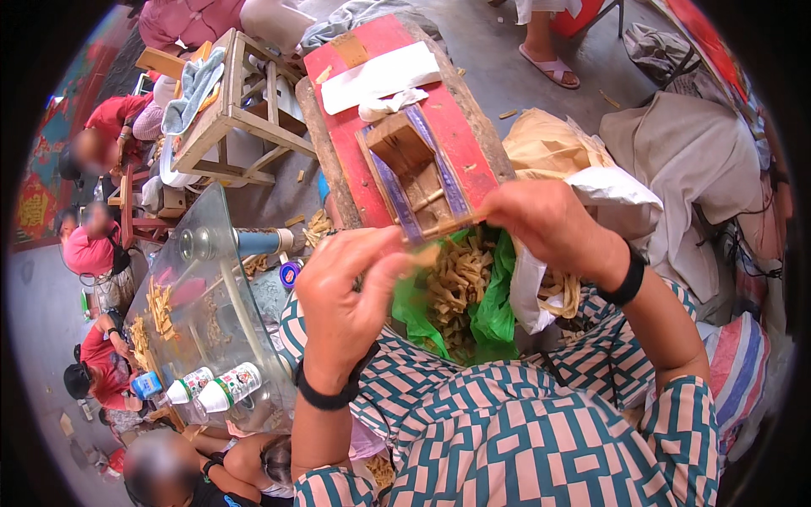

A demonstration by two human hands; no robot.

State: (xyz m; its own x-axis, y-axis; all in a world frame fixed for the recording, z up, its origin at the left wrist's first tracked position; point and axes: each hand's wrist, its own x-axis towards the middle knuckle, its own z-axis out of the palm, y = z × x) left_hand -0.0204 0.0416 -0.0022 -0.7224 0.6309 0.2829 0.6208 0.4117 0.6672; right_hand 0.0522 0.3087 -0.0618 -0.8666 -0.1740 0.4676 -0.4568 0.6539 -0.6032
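Note:
My left hand (346, 283) is bent at the near end of a wooden frame, with a motion-smeared tan piece (424, 255) at its fingertips. My right hand (549, 224) is closed, its fingertips pinching the end of a thin tan strip (452, 226) that runs across toward the left hand. Just beyond the strip lies the small wooden frame (460, 190) with purple-edged side rails, a wooden block (400, 145) and a short stick inside. It rests on a red-topped bench (473, 139). Below my hands, an open green plastic bag (494, 317) holds many yellowish-tan pieces (460, 283).
A white folded cloth (380, 78) lies on the bench's far part. To the left stand a glass-topped table (190, 317) with white bottles (230, 387), and a wooden stool frame (245, 110). Cloth sacks (684, 156) are heaped at the right. Several other people sit around the left side.

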